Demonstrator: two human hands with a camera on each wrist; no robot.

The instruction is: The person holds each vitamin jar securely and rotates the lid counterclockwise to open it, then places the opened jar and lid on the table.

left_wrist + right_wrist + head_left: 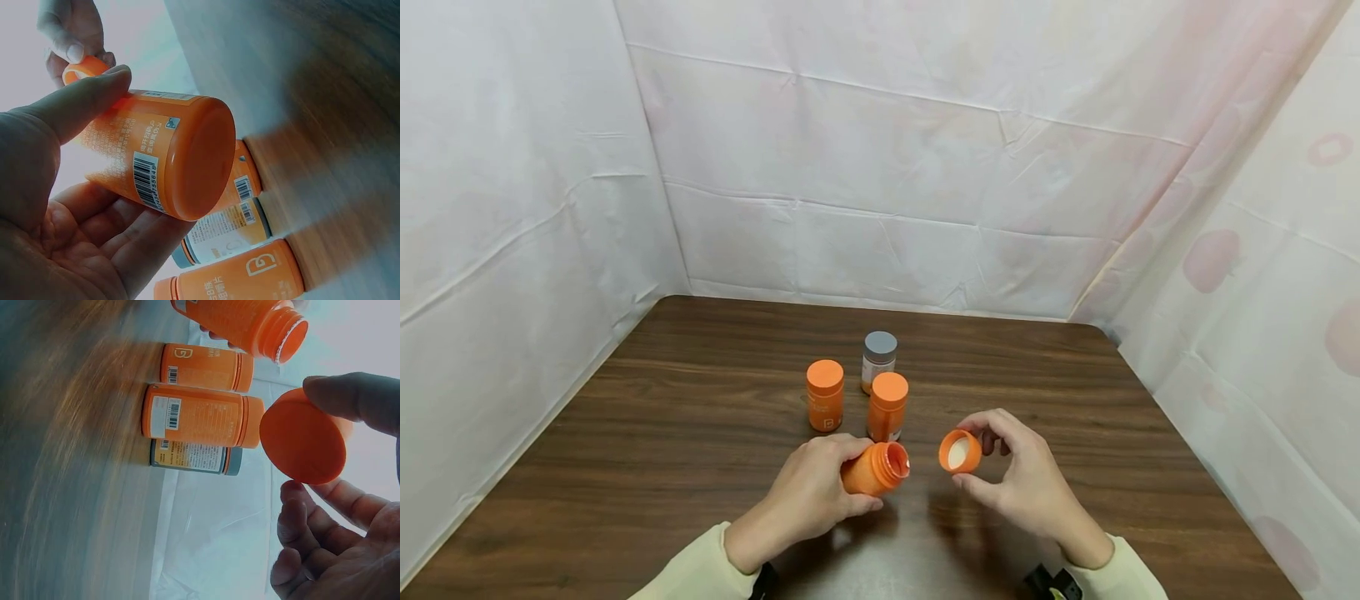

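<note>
Bottle (865,473) within left fingers (134,250), cap (958,452) pinched in right fingers (353,503)

open bottle (172,150): barcode (145,178) digits 755648, 查询真伪 | standing orange bottle (234,278): B族, 嚼片, square logo (260,264)

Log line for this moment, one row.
left hand: holds uncapped orange bottle, tilted | right hand: holds orange cap | table: two closed orange bottles, one gray-capped bottle, upright
</note>
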